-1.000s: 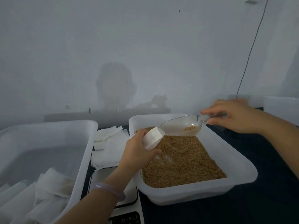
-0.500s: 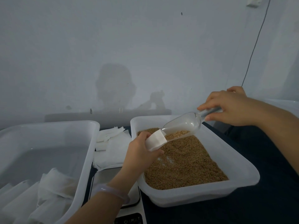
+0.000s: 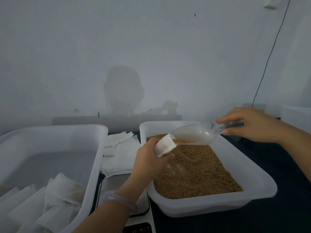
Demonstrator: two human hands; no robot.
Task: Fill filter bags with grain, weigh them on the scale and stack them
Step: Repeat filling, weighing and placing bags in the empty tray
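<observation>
My left hand (image 3: 151, 158) grips a small white filter bag (image 3: 164, 147) with its open mouth turned up and to the right, over the near-left part of the grain tub (image 3: 257, 184). My right hand (image 3: 250, 125) holds the handle of a clear plastic scoop (image 3: 195, 133). The scoop is tilted down to the left, its lip at the bag's mouth, with brown grain (image 3: 195, 169) sliding along its low edge. The tub holds a flat bed of the same grain. A white scale (image 3: 117, 187) lies under my left forearm, mostly hidden.
A large translucent tub (image 3: 94, 158) on the left holds several white bags (image 3: 62, 194) at its near end. A heap of flat white filter bags (image 3: 119, 152) lies between the two tubs. The wall stands close behind; a thin cable (image 3: 269, 56) hangs at the right.
The scoop has tipped from level to pouring, its lip brought down to the bag's mouth. My right hand rose, then came back down; the left hand has stayed over the tub with the bag.
</observation>
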